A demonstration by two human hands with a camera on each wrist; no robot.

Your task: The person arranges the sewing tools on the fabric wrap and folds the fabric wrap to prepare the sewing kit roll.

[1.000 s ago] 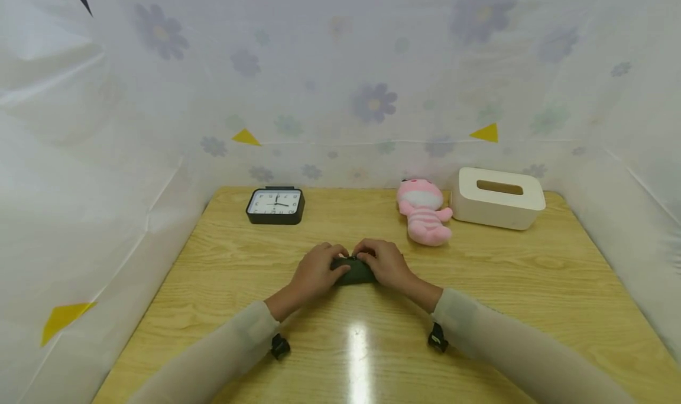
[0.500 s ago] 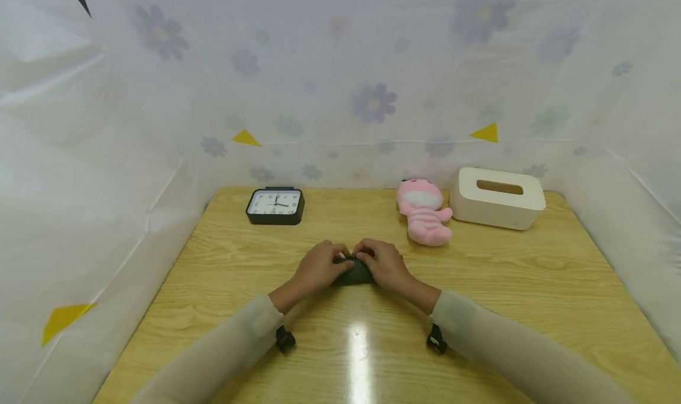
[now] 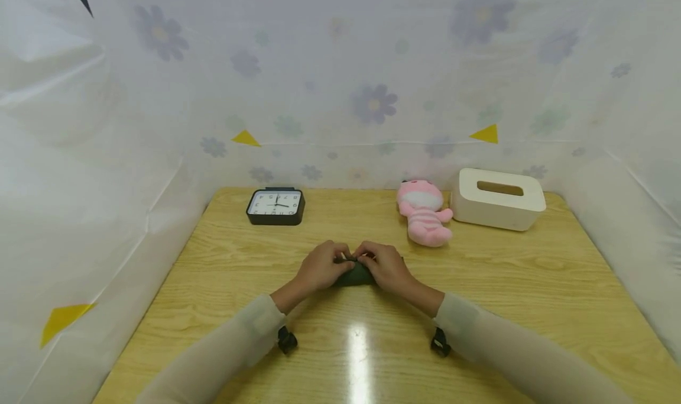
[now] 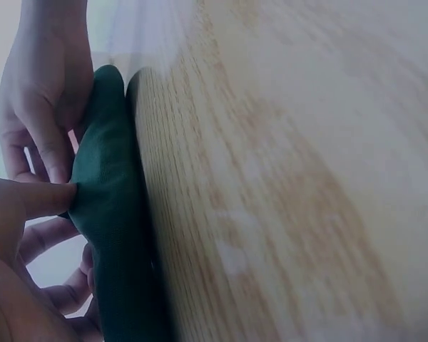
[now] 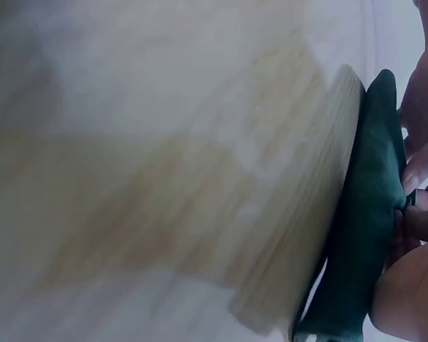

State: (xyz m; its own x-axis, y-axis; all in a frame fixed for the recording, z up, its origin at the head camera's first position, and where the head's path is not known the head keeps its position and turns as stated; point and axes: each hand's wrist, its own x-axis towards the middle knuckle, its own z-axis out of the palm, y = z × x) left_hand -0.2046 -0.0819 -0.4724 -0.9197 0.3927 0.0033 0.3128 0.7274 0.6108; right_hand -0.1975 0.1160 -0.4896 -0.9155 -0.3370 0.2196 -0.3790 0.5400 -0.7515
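Note:
A long, soft, dark green fabric pouch lies on the wooden table between both hands. My left hand pinches its upper edge, the thumb on the near side and fingers behind. From the other side my right hand pinches the same edge, fingertips close to those of the left. In the left wrist view the green pouch bulges slightly below the pinched spot. The right wrist view shows the green pouch along the table, with a small dark bit of it between the fingertips; the far side is hidden.
A black-framed clock lies at the back left, its numerals upside down. At the back right are a pink plush toy and a white tissue box. Flower-patterned sheeting encloses the wooden table at the back and sides.
My left hand has shifted slightly right, toward the right hand, along the pouch's upper edge. The pouch's near side now looks more peaked. My right hand has barely moved.

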